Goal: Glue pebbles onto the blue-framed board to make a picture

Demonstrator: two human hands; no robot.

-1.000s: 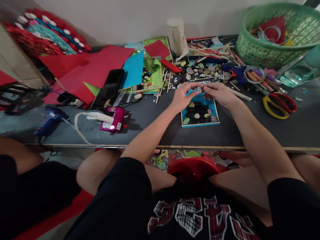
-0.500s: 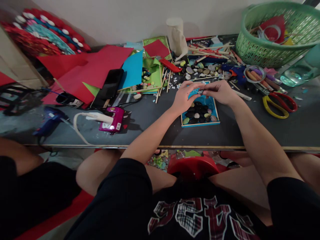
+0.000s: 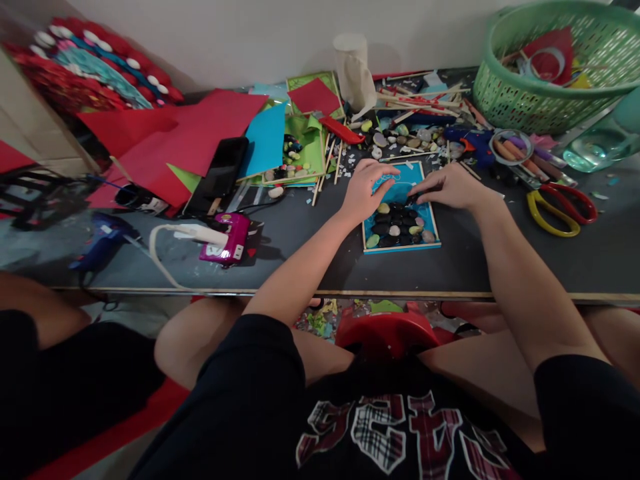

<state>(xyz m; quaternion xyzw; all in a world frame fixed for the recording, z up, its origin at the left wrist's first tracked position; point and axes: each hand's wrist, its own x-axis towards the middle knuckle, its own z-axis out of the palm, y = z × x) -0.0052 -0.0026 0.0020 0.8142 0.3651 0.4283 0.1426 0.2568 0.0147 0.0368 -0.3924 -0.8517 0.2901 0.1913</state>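
A blue panel (image 3: pixel 403 249) with a thin wooden stick frame lies near the table's front edge. Rows of black, pale and greenish pebbles (image 3: pixel 395 231) cover its lower part, and pale lines mark its bare upper part. My left hand (image 3: pixel 367 190) rests at the panel's upper left, thumb and fingers apart, with nothing between them. At the right side, my right hand (image 3: pixel 447 187) pinches a small dark pebble (image 3: pixel 412 199) just above the top row of stones.
Loose stones and sticks lie behind the panel. Scissors (image 3: pixel 560 210), a glue gun (image 3: pixel 473 143) and a green basket (image 3: pixel 540 100) are at right. A phone (image 3: pixel 227 163), purple power adapter (image 3: pixel 233 240) and red paper (image 3: pixel 200 133) are at left. Someone's arm (image 3: pixel 40 307) shows at far left.
My hands have moved apart from where they met above the panel. The right one has come down toward the stones, and more of the blue surface shows.
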